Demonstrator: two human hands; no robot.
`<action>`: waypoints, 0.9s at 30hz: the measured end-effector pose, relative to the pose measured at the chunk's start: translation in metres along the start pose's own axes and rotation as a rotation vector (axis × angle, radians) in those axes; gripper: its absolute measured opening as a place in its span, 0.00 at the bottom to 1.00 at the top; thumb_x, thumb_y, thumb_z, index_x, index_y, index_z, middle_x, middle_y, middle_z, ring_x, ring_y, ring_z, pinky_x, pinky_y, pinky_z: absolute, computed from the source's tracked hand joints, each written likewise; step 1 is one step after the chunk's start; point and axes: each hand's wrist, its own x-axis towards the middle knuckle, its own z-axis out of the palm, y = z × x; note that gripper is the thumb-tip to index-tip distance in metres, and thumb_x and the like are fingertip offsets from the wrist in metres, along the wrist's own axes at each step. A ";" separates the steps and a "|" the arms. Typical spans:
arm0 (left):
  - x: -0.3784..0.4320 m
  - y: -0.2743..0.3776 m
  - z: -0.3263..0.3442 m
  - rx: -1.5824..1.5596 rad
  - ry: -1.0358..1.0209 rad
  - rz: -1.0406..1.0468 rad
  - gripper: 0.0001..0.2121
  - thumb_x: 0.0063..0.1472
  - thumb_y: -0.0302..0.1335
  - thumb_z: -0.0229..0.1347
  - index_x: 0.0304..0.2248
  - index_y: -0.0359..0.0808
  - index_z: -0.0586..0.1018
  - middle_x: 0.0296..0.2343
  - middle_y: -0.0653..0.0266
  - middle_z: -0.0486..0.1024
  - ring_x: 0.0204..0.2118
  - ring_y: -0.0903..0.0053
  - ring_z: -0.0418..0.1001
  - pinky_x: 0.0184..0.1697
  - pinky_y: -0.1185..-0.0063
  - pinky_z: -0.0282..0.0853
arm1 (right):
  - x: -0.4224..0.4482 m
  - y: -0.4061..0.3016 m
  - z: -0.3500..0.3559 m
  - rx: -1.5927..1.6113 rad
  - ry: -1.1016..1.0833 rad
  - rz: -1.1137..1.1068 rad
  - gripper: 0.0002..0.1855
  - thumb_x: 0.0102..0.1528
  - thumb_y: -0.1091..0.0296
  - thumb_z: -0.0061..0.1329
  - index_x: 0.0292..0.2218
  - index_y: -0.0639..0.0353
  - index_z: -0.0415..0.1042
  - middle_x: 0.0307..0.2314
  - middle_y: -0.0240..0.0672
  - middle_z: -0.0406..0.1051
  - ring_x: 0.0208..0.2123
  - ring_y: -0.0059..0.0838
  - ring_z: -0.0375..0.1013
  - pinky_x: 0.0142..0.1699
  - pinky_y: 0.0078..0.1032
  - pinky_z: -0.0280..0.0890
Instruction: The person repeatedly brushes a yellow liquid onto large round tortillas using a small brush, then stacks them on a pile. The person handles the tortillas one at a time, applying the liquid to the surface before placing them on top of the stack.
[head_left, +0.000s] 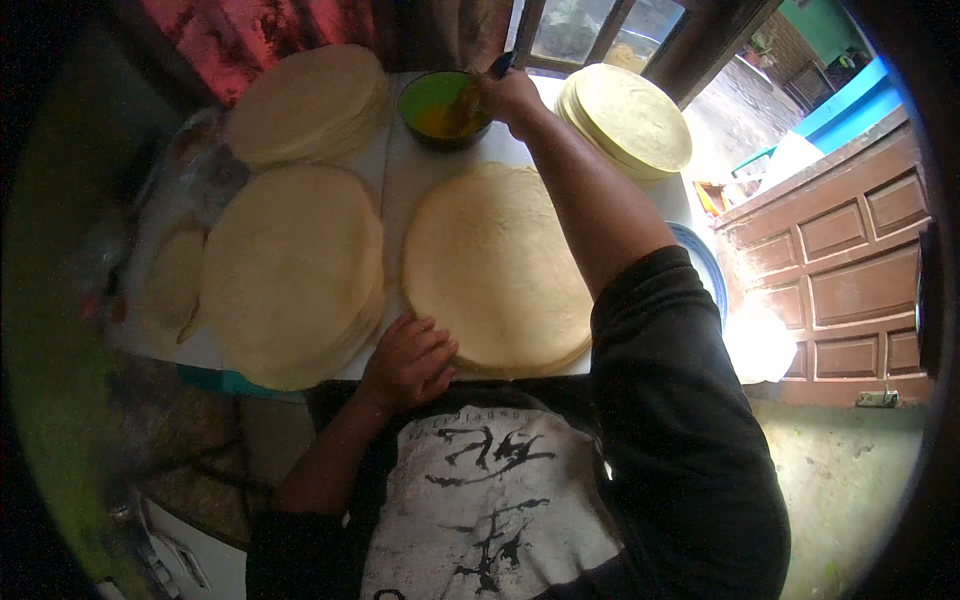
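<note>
At the far middle of the table, my right hand (510, 97) is closed around the dark handle of a brush (504, 64), whose bristle end is blurred over a green bowl (444, 94) with yellow-orange liquid inside. A stack of thin round flatbread sheets (499, 270) lies right in front of me, partly under my right forearm. My left hand (412, 360) rests at its near left edge, fingers slightly bent and holding nothing that I can see. To the left is another tall stack of round sheets (292, 274).
More round stacks stand at the far left (307, 105) and far right (626, 120). A blue-rimmed plate (705, 270) is partly behind my right arm. Plastic wrap (202, 172) lies at the left. A window frame and a brown panelled door (840, 262) border the table.
</note>
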 end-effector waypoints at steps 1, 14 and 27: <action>0.000 -0.001 0.000 -0.005 -0.003 0.003 0.18 0.53 0.33 0.65 0.44 0.38 0.81 0.45 0.59 0.77 0.52 0.59 0.73 0.58 0.56 0.65 | 0.004 0.005 -0.003 0.034 -0.044 0.078 0.23 0.64 0.50 0.49 0.44 0.65 0.76 0.32 0.43 0.78 0.32 0.34 0.77 0.38 0.32 0.72; 0.004 0.004 -0.006 0.016 -0.024 -0.054 0.14 0.56 0.30 0.64 0.42 0.38 0.81 0.41 0.60 0.78 0.50 0.59 0.74 0.57 0.53 0.65 | -0.063 0.002 -0.058 -0.006 0.104 0.065 0.44 0.57 0.51 0.59 0.64 0.65 0.57 0.45 0.52 0.74 0.38 0.39 0.77 0.45 0.31 0.73; 0.052 0.028 -0.007 -0.099 -0.132 0.050 0.13 0.53 0.29 0.67 0.38 0.39 0.82 0.36 0.61 0.78 0.41 0.63 0.76 0.48 0.62 0.68 | -0.338 0.051 -0.089 -0.248 -0.433 -0.553 0.08 0.48 0.71 0.59 0.33 0.57 0.77 0.30 0.38 0.74 0.35 0.44 0.74 0.40 0.38 0.68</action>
